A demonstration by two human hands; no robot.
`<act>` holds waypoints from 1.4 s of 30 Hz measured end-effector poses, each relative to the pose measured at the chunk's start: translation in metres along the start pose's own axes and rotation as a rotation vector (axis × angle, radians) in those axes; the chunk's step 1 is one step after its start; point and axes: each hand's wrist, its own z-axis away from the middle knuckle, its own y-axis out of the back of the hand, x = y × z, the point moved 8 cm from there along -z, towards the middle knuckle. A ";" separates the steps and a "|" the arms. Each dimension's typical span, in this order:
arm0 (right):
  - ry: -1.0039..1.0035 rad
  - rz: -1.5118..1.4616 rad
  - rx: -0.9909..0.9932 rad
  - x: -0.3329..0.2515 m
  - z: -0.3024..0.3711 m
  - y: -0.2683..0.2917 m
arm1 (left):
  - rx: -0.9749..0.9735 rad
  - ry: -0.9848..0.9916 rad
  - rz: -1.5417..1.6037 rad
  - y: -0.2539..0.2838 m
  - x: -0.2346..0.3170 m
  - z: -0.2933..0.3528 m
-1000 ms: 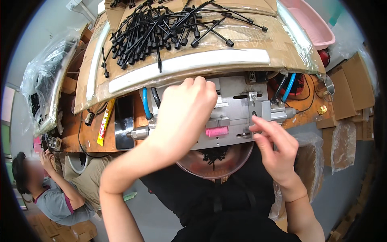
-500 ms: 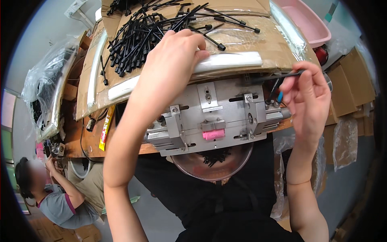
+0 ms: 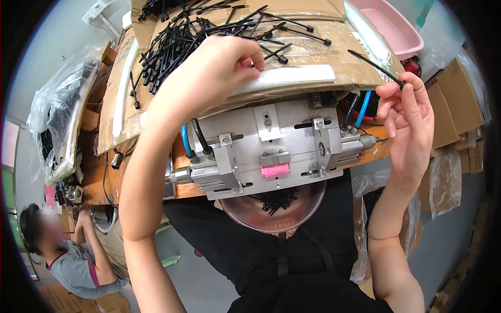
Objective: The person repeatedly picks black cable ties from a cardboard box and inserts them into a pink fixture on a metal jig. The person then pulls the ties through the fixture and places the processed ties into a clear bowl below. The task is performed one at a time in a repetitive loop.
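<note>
My right hand [image 3: 409,112] pinches the knobbed end of a thin black plastic rod [image 3: 374,66], which points up and to the left over the cardboard's right edge. My left hand [image 3: 224,62] is over the front of a pile of similar black rods [image 3: 182,44]; its fingers are curled closed, and whatever they hold is hidden. Between and below my hands lies a metal fixture [image 3: 250,122] with a clamp block at each side. A small pink piece [image 3: 275,170] sits at its front middle.
The rods lie on a cardboard sheet [image 3: 308,57] edged with white foam [image 3: 297,74]. A clear bowl [image 3: 271,221] with black pieces sits below the fixture. Blue and black tubes [image 3: 364,109] rise beside it. A pink tub [image 3: 391,26] stands back right; a co-worker [image 3: 81,266] sits at left.
My right hand has turned its rod from pointing left to pointing up-left, clear of the fixture. My left hand has shifted slightly down and left, its fingers still curled.
</note>
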 end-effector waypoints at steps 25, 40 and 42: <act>0.039 0.358 -0.029 0.001 0.070 -0.032 | 0.163 0.215 -0.247 -0.132 0.101 0.147; -0.037 0.683 -0.252 0.040 0.124 -0.052 | 0.134 0.268 -0.235 -0.135 0.099 0.151; 0.038 0.739 -0.290 0.042 0.126 -0.056 | 0.136 0.267 -0.222 -0.136 0.099 0.151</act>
